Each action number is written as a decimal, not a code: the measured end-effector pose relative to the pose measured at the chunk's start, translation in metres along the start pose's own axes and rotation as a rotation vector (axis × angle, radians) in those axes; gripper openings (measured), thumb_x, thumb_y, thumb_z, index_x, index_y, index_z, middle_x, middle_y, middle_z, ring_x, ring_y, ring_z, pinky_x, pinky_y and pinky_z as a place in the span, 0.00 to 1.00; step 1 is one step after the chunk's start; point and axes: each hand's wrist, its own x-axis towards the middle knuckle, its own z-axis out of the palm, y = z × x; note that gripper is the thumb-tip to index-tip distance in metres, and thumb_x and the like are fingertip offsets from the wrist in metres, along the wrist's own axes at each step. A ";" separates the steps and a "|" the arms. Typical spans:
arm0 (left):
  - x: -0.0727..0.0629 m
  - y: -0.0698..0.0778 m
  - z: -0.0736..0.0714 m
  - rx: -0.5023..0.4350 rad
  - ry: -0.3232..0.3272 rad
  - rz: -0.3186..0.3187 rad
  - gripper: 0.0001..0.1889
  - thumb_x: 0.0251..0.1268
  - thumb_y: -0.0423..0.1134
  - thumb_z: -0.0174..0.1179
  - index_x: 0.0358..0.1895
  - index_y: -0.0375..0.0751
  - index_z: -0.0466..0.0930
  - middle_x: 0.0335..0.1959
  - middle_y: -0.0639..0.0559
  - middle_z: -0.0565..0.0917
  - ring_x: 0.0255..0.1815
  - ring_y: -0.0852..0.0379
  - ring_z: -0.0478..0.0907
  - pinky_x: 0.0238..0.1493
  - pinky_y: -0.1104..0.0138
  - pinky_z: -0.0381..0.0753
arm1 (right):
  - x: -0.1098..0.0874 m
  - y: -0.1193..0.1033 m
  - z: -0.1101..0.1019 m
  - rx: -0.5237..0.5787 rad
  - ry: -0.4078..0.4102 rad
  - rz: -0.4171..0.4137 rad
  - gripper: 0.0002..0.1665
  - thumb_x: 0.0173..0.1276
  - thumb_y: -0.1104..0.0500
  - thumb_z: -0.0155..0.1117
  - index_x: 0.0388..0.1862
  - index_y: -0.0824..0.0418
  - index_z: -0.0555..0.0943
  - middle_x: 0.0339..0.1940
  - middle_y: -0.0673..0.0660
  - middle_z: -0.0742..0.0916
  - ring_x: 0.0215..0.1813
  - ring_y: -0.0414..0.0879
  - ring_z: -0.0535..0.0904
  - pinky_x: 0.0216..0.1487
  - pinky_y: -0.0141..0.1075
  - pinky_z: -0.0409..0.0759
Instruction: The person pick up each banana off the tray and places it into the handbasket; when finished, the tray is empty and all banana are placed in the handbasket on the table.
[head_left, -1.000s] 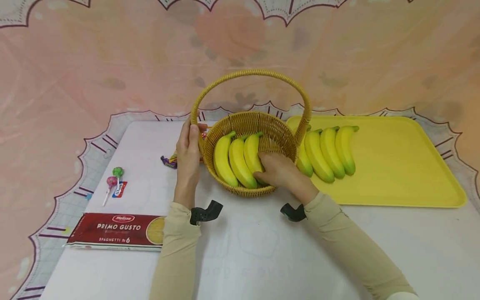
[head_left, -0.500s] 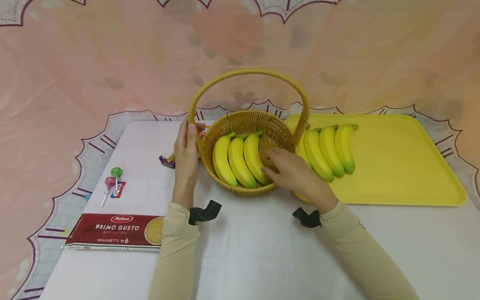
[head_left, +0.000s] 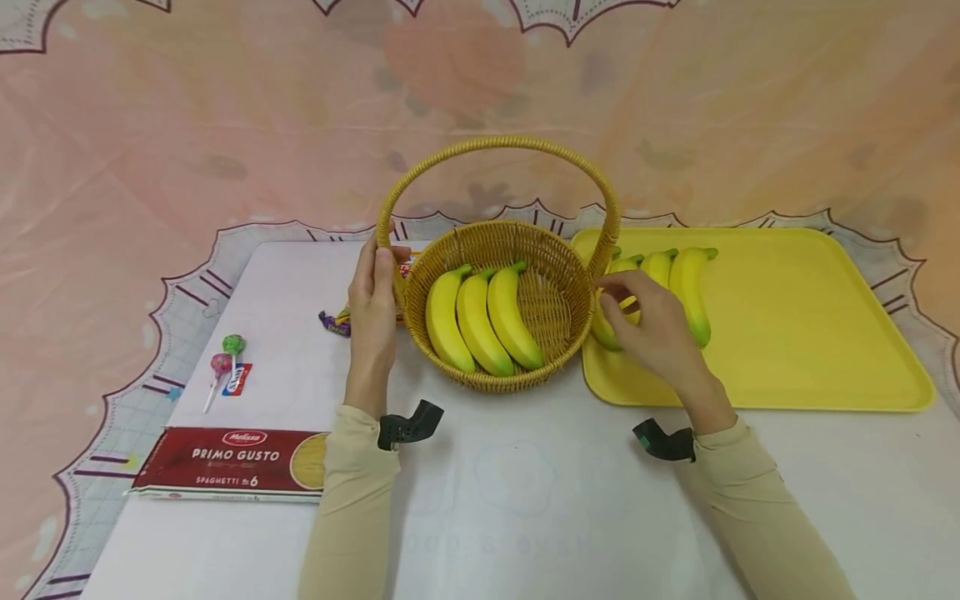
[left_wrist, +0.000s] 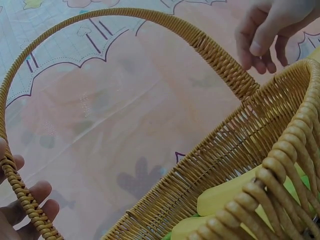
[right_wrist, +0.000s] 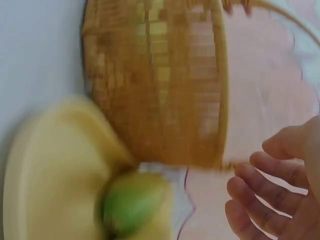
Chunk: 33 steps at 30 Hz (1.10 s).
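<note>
A wicker basket (head_left: pixel 498 385) with a tall arched handle (head_left: pixel 498 143) stands mid-table in the head view. Three yellow bananas (head_left: pixel 483 325) lie side by side in its left half. My left hand (head_left: pixel 371 308) grips the handle's left base, fingers round it in the left wrist view. Just right of the basket, my right hand (head_left: pixel 660 333) hovers with loosely bent fingers and holds nothing. Beneath and around it, several bananas (head_left: pixel 690 296) lie on the yellow tray (head_left: pixel 817 325), partly covered. A blurred green banana tip (right_wrist: pixel 132 205) shows in the right wrist view.
At the left lie a red spaghetti pack (head_left: pixel 232 463), two lollipops (head_left: pixel 227 354) and a purple-wrapped sweet (head_left: pixel 335 323). Another colourful packet (head_left: pixel 407 265) is mostly hidden behind my left hand and the basket. A patterned cloth (head_left: pixel 300 125) hangs behind the table.
My right hand has let go of the third banana in the basket and moved right, out over the tray. My left hand and the basket stay put.
</note>
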 end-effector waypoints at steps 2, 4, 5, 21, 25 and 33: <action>0.000 0.000 0.000 -0.004 0.001 -0.001 0.22 0.76 0.50 0.39 0.68 0.50 0.65 0.48 0.47 0.75 0.51 0.57 0.67 0.56 0.63 0.62 | -0.001 0.012 -0.008 -0.005 0.022 0.056 0.16 0.70 0.60 0.55 0.52 0.66 0.77 0.43 0.60 0.82 0.46 0.51 0.78 0.45 0.48 0.78; 0.000 0.000 0.000 -0.010 -0.001 0.000 0.22 0.76 0.50 0.39 0.68 0.50 0.65 0.48 0.47 0.75 0.52 0.56 0.67 0.56 0.64 0.62 | -0.002 0.022 -0.016 -0.020 0.040 0.119 0.17 0.70 0.60 0.54 0.54 0.67 0.76 0.45 0.62 0.81 0.47 0.54 0.77 0.47 0.50 0.76; 0.000 0.000 0.001 -0.010 -0.003 0.001 0.22 0.76 0.50 0.39 0.68 0.50 0.65 0.48 0.47 0.75 0.52 0.55 0.67 0.56 0.63 0.62 | -0.003 0.027 -0.020 -0.025 0.046 0.148 0.18 0.70 0.59 0.53 0.55 0.68 0.75 0.47 0.64 0.80 0.49 0.55 0.76 0.48 0.51 0.76; -0.002 0.002 0.000 -0.031 -0.010 -0.002 0.21 0.76 0.50 0.39 0.67 0.54 0.66 0.46 0.53 0.75 0.54 0.57 0.67 0.59 0.63 0.61 | -0.009 0.087 -0.043 -0.081 -0.113 0.489 0.43 0.72 0.44 0.47 0.71 0.75 0.52 0.63 0.78 0.65 0.61 0.70 0.65 0.58 0.59 0.68; -0.001 0.001 0.000 -0.030 -0.009 -0.002 0.21 0.76 0.50 0.39 0.67 0.55 0.66 0.47 0.52 0.75 0.54 0.56 0.67 0.59 0.62 0.62 | -0.010 0.093 -0.046 -0.070 -0.176 0.528 0.46 0.72 0.42 0.45 0.73 0.75 0.47 0.65 0.78 0.65 0.63 0.70 0.64 0.58 0.59 0.68; -0.002 0.001 -0.001 -0.011 -0.006 -0.009 0.21 0.76 0.51 0.39 0.67 0.56 0.66 0.48 0.49 0.75 0.54 0.53 0.67 0.58 0.63 0.62 | -0.012 0.098 -0.051 -0.048 -0.242 0.564 0.49 0.71 0.39 0.44 0.73 0.74 0.45 0.67 0.78 0.64 0.66 0.71 0.61 0.62 0.59 0.65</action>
